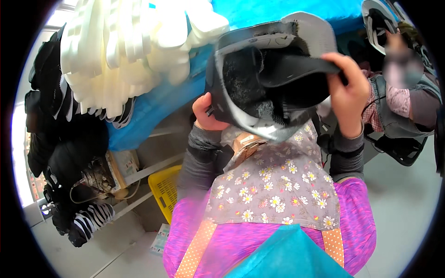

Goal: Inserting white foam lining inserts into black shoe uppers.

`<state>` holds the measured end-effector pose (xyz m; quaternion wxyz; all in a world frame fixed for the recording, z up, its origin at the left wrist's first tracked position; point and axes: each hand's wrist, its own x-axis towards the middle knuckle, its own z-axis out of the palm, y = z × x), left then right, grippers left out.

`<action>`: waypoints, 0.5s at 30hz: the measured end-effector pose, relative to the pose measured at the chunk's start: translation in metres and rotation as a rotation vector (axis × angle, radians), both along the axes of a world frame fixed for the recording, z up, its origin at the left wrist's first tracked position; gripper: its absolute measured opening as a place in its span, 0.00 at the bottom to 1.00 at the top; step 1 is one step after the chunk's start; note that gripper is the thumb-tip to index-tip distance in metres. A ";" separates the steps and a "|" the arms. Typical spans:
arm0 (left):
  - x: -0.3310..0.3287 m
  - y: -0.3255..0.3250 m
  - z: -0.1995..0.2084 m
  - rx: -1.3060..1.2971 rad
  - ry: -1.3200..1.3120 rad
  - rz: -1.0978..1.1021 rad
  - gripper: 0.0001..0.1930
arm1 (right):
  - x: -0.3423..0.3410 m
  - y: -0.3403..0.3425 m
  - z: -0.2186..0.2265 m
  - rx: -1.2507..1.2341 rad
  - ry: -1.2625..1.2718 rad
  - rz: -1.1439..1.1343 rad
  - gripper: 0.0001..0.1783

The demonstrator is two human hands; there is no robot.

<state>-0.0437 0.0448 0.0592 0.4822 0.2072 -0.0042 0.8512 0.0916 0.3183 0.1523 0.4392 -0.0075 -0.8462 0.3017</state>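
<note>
A black and grey cap (pixel 242 83) is held up in front of my chest, its hollow inside turned toward me. Frayed, fuzzy edges show along its inner seams. My left hand (pixel 211 113) grips its lower left rim, thumb on the near side and the other fingers mostly hidden behind. My right hand (pixel 346 88) is closed at the right side, pinching the end of a black curved flap (pixel 296 70) that lies across the opening. A light grey, rounded, brim-like piece (pixel 317 34) sticks up behind that flap.
Many white curved pieces (pixel 125 51) are stacked on a blue-covered table (pixel 157 113) at left. Black and striped pieces (pixel 76 143) pile beside it, near a machine (pixel 97 176). Below is a yellow crate (pixel 164 190). At right, another person (pixel 398 102) works near a similar cap (pixel 378 23).
</note>
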 end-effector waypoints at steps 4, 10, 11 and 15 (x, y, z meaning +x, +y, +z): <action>0.019 -0.005 0.002 -0.136 0.069 0.012 0.38 | -0.010 0.013 0.000 -0.012 -0.080 -0.263 0.09; 0.029 -0.002 0.004 -0.340 0.118 -0.071 0.44 | 0.013 -0.056 0.003 -0.164 -0.496 0.208 0.13; 0.030 0.004 0.010 -0.336 0.117 -0.089 0.44 | 0.009 -0.058 -0.008 -0.134 -0.470 0.168 0.16; 0.035 0.008 0.015 -0.604 0.407 -0.005 0.49 | 0.009 -0.064 -0.023 -0.195 -0.488 0.073 0.16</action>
